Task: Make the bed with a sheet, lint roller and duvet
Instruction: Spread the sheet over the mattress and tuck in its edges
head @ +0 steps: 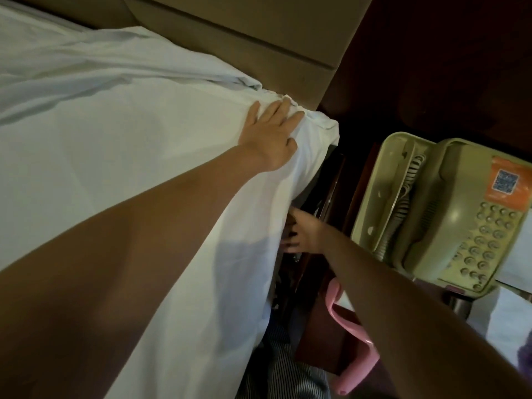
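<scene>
Left hand [273, 133] lies flat, fingers straight, pressing the white sheet [129, 156] onto the mattress corner by the tan padded headboard [259, 38]. Right hand [305, 234] is down at the sheet's hanging edge with its fingers partly hidden, so can't tell its grip. The sheet is smooth, its creases running toward that corner. Beige plastic phone [449, 214] nearby.

Your left hand [270, 136] lies flat on the white sheet [115, 145] at the bed's far right corner by the headboard [259, 38], while your right hand [305, 233] reaches to its hanging edge, fingers partly hidden, left of a beige telephone [449, 214].
</scene>
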The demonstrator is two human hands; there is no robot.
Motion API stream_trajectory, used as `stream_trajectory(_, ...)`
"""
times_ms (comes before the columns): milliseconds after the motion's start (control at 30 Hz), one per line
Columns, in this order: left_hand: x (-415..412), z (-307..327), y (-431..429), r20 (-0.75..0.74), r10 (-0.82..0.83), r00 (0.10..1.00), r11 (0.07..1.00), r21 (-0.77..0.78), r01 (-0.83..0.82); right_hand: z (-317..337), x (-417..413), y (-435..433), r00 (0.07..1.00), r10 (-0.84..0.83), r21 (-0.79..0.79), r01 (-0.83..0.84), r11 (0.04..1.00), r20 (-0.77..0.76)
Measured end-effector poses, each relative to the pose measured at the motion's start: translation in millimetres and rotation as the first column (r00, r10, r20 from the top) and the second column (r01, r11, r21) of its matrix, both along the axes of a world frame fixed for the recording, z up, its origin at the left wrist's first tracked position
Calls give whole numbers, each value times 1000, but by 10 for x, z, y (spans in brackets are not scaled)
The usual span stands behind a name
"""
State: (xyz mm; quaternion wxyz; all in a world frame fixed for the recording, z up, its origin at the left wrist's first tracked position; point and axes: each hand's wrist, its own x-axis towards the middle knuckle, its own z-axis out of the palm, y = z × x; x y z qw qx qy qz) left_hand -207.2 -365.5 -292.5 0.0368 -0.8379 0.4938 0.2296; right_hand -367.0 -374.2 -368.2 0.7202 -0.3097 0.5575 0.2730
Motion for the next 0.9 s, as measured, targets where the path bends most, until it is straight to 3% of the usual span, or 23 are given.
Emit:
stream_trajectory(33,-24,0,5,20,5,1000,1000,-18,-5,-20,14,-106,999,21,-153,-25,988,-29)
stream_trajectory(100,-78,5,0,63,17,998,997,-74,-13,3,151,-332,965,-251,-437,256,862,69)
stream_trajectory(133,-103,13,-16,70,13,997,994,-108,-6,31,288,-405,908,-397,-467,411,783,133)
stream_trajectory(233,-154,5,-79,51,-68,996,984,-163,75,197,674,-658,793,-573,-457,597,660,209)
stream_trajectory(300,-133,-29,-117,35,-81,996,981,-175,86,142,774,-847,887,-414,-556,453,697,203)
stream_trajectory(367,-103,-63,-159,22,-58,998,974,-218,62,85,749,-958,864,-438,-470,503,725,248)
stream_trajectory(500,-61,-92,-178,39,-56,998,980,-188,63,70,714,-1034,964,-205,-550,265,792,170)
stream_trajectory(633,-83,-98,-156,64,-85,994,965,-242,98,133,785,-1110,929,-318,-758,344,554,190)
stream_trajectory(700,-64,-154,-117,148,-121,982,950,-271,158,112,828,-1034,872,-448,-757,425,496,196)
stream_trajectory(767,-51,-170,-117,168,-178,970,955,-209,211,77,890,-982,878,-431,-594,463,658,207)
stream_trajectory(833,-68,-130,-166,152,-198,968,970,-111,216,88,903,-971,969,-205,-494,246,834,137)
stream_trajectory(900,-109,-163,-252,194,-171,966,982,-51,184,125,900,-944,990,-124,-461,142,876,70)
